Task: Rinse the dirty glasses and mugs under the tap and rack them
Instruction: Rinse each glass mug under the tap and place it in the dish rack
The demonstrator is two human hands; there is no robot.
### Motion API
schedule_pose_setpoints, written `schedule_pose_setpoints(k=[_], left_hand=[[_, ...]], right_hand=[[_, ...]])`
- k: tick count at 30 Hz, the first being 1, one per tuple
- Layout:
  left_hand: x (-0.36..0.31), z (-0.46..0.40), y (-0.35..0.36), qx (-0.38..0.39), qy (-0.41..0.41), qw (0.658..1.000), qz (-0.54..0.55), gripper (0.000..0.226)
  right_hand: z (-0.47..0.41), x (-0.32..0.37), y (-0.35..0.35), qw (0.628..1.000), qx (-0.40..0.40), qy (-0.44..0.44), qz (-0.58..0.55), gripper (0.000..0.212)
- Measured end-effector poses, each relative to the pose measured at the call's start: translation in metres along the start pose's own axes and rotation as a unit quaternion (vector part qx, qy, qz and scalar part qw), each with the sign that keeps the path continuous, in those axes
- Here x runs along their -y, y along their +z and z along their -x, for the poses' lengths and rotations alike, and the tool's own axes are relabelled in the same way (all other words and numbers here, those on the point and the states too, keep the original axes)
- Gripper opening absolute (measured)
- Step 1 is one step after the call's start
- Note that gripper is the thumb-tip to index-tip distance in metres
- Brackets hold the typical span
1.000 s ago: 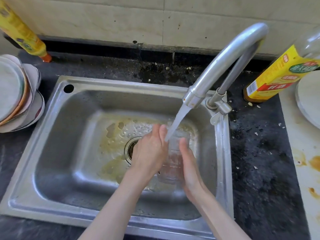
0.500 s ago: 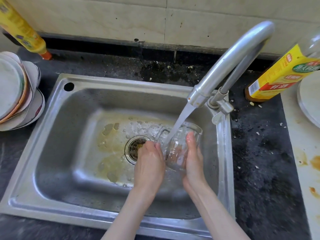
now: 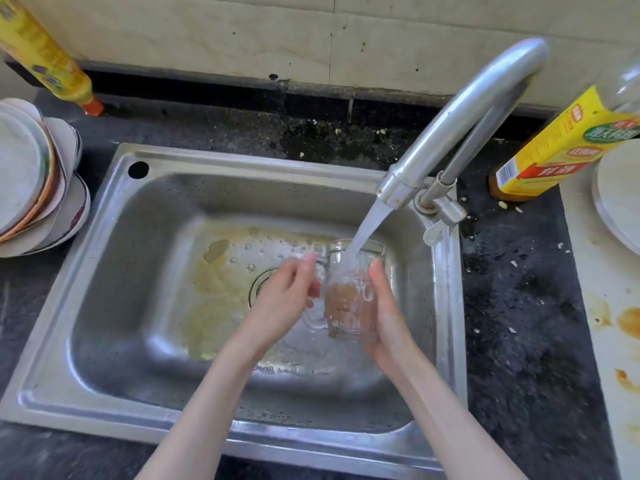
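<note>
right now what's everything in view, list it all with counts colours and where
glass mug: one, clear, held over the sink under the water stream
tap: one, silver, at the sink's right rim, running
sink: one, steel, centre, yellowish residue on its floor
drain: one, metal, sink floor, partly behind the left hand
plates and bowls: a stack, white and orange-rimmed, counter at left
yellow bottle: one, orange cap, far left by the wall
bottle with yellow label: one, counter right of the tap
white plate: one, right edge
countertop: dark, crumb-strewn
left hand: at the mug's handle side, blurred
right hand: cradles the mug's right side
</note>
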State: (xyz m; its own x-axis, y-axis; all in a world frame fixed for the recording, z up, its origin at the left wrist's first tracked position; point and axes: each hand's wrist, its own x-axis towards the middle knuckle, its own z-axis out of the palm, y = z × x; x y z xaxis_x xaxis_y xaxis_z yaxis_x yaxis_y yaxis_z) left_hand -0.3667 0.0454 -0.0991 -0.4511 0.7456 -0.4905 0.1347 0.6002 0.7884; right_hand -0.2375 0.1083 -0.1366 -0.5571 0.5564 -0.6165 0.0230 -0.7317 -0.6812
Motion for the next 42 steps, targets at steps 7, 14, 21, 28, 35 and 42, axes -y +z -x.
schedule_pose_setpoints(k=[7,14,21,28,35,42], left_hand=[[0.011,0.005,0.02,-0.238,0.105,0.965,-0.042,0.048],[0.026,0.018,0.032,-0.309,0.214,0.926,-0.036,0.038],[0.014,0.028,0.019,-0.121,0.075,0.982,0.124,0.025],[0.0,0.013,-0.011,0.058,0.011,0.998,0.003,0.041],[-0.013,0.008,-0.006,-0.057,-0.009,0.998,-0.018,0.017],[-0.014,0.011,-0.009,0.06,-0.051,0.997,0.025,0.02]], right_hand=[[0.002,-0.012,0.009,0.998,0.046,-0.003,0.036,0.085],[0.008,-0.021,0.015,0.97,0.03,0.1,-0.219,0.076],[0.001,-0.016,0.001,0.979,-0.009,0.088,-0.184,0.067],[0.001,0.003,0.0,1.0,-0.013,0.002,0.012,0.064],[0.004,-0.001,0.002,0.999,-0.024,0.019,-0.018,0.066],[0.014,0.002,-0.013,0.995,0.012,0.026,-0.1,0.044]])
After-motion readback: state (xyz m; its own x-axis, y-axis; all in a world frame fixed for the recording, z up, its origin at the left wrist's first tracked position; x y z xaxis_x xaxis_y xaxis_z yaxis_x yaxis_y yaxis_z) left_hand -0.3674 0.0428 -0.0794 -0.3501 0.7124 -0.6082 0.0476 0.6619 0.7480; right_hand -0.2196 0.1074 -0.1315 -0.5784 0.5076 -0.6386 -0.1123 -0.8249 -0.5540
